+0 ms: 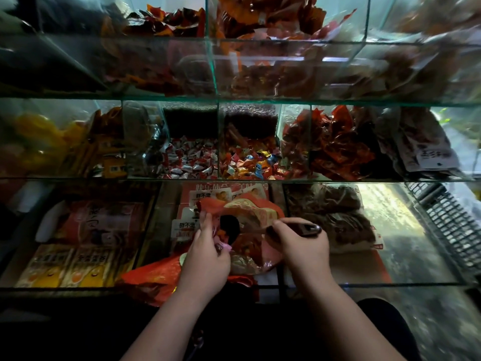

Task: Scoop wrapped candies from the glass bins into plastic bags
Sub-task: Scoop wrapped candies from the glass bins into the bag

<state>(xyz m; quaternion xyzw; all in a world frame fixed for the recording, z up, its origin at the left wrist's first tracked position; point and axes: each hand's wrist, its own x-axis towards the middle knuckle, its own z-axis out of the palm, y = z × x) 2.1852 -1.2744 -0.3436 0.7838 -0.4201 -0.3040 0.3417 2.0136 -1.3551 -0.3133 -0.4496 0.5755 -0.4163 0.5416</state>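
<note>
My left hand (207, 252) pinches the rim of a thin red plastic bag (250, 214) and holds its mouth open over the lowest glass shelf. My right hand (302, 242) grips the handle of a dark scoop (304, 228), whose head reaches leftward into the bag's opening. What lies in the scoop is hidden by the bag. On the middle tier, one glass bin holds red-and-white wrapped candies (191, 158). The bin to its right holds mixed colourful wrapped candies (250, 162).
Glass dividers (218, 142) split the three tiers into bins. Red snack packets (335, 144) fill bins to the right and above. Boxed goods (104, 225) lie in the lower left bin, brown packs (333, 212) lower right. A black wire basket (450, 222) sits at far right.
</note>
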